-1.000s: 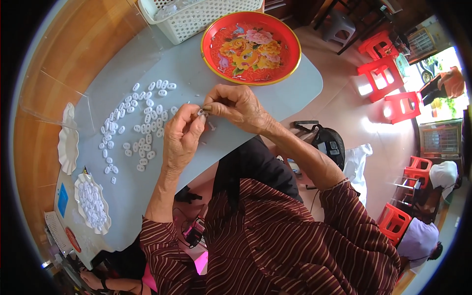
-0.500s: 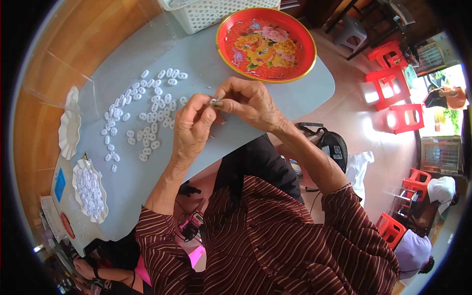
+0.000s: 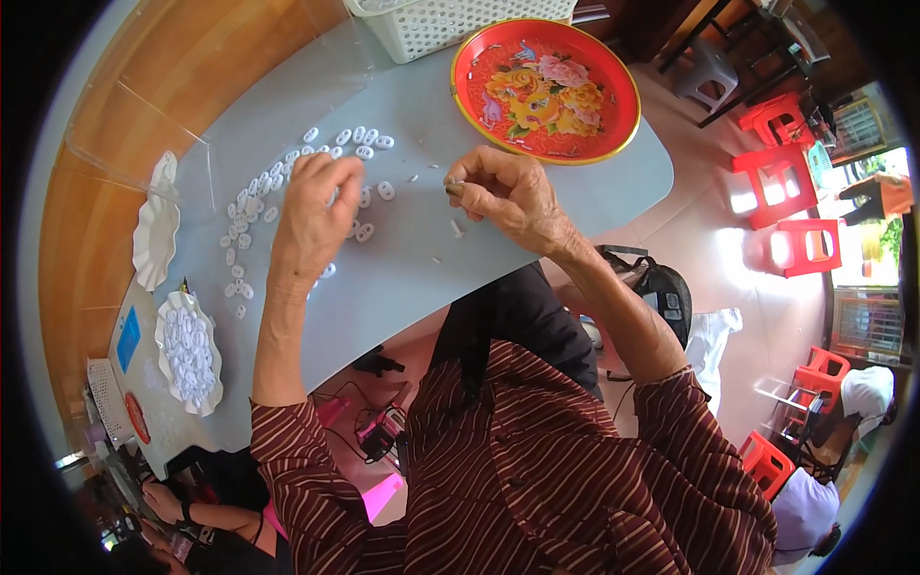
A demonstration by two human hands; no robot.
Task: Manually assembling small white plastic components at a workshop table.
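My left hand (image 3: 318,216) is over the spread of white oval plastic pieces with two dark spots each (image 3: 385,191). Its fingers curl downward, and whatever the fingertips hold or touch is hidden. To the right, my right hand (image 3: 506,198) hovers above the table, thumb and forefinger pinched together. Any small thing between them is too small to make out. Below its fingers a short white piece (image 3: 457,228) lies on the grey table (image 3: 402,278), with a few tiny white bits around. A round red tray (image 3: 628,115) with a flower print and small white bits lies beyond it.
A white perforated basket (image 3: 436,36) stands at the far edge. At the left are a wavy white dish heaped with oval pieces (image 3: 215,393) and another wavy dish (image 3: 153,240). A co-worker's hand (image 3: 163,500) is at lower left. Red stools (image 3: 805,246) stand on the floor at right.
My hands were together at a small white piece; now they are apart. The left has moved left over the oval pieces. The right stays pinched, and the view has shifted slightly.
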